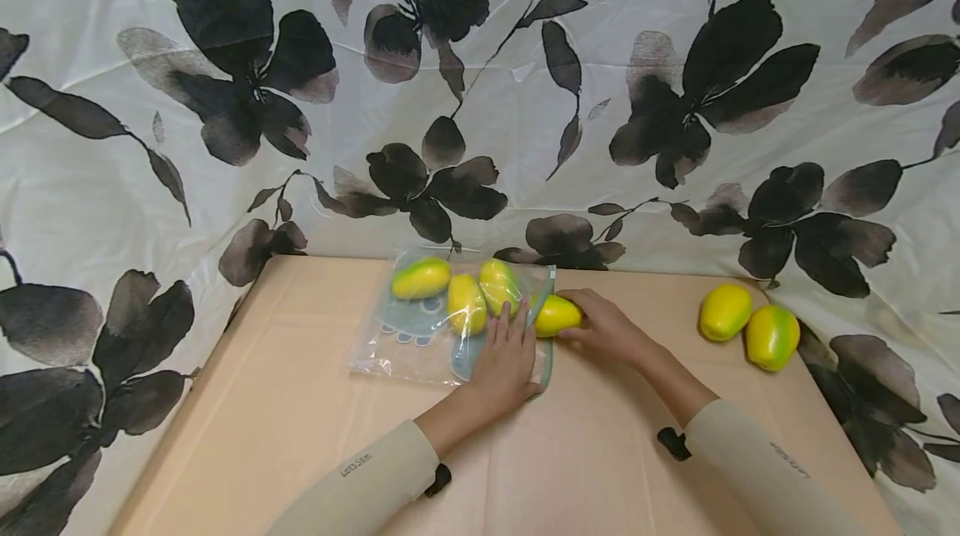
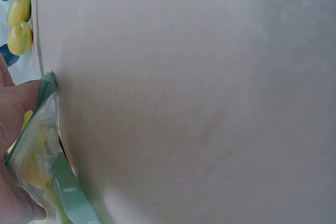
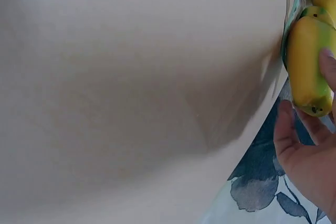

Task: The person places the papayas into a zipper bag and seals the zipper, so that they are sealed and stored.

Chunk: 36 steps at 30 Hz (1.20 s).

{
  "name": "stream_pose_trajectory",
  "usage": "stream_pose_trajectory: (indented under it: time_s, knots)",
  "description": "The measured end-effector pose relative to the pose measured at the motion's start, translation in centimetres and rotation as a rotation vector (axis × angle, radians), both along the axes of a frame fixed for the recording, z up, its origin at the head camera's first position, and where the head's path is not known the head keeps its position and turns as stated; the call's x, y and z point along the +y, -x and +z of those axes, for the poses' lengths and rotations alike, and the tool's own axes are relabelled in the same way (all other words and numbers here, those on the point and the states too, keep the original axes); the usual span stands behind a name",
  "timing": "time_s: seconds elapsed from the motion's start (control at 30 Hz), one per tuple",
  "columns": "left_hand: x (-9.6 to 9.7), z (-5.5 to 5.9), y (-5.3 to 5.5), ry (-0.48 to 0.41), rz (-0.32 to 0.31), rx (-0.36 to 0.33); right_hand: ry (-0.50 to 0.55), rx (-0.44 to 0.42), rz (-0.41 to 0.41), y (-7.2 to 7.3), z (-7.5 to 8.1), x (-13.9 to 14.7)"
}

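A clear zip bag (image 1: 375, 353) with a green-edged mouth and pale blue print lies on the board, holding three yellow-green toy mangoes, one of them a mango (image 1: 420, 278) at the far left. My left hand (image 1: 501, 365) rests on the bag by its mouth with fingers extended; in the left wrist view its thumb (image 2: 23, 94) lies against the green edge (image 2: 47, 85). My right hand (image 1: 609, 328) grips another mango (image 1: 557, 316) by its outer end, the other end at the bag's mouth. In the right wrist view this mango (image 3: 307, 61) lies along the green edge.
Two more mangoes, an upper mango (image 1: 725, 312) and a lower mango (image 1: 772, 338), sit side by side at the board's right edge. The tan board (image 1: 300, 436) is backed by a white cloth (image 1: 525, 102) with dark flowers.
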<state>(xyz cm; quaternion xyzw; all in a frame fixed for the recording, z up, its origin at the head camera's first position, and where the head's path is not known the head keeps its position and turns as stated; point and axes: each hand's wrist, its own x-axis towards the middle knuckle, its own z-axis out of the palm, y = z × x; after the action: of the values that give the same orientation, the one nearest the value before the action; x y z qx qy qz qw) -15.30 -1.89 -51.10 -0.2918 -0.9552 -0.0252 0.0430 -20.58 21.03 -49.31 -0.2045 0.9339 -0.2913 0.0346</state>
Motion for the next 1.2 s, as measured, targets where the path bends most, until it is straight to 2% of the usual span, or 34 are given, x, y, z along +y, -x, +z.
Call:
stream_pose_trajectory:
  time_s: [0.1,0.23,0.4,0.67,1.0,1.2]
  knots:
    - [0.0,0.0,0.0,-0.005,0.005,-0.007,-0.011,0.013,0.000,0.1,-0.1,-0.1]
    - [0.0,0.0,0.0,-0.029,0.008,-0.022,0.018,-0.013,0.030,0.1,-0.1,-0.1]
    - [0.1,0.2,-0.1,-0.059,0.000,-0.028,0.031,-0.047,0.081,0.1,0.0,0.0]
    - [0.1,0.1,-0.1,-0.053,0.010,0.000,0.036,-0.080,0.204,0.1,-0.1,-0.3]
    - [0.2,0.3,0.0,0.017,0.016,0.066,0.167,-0.180,0.190,0.0,-0.7,-0.6]
    - [0.2,0.5,-0.1,0.031,0.015,0.088,0.172,-0.159,0.176,0.0,-1.0,-1.4]
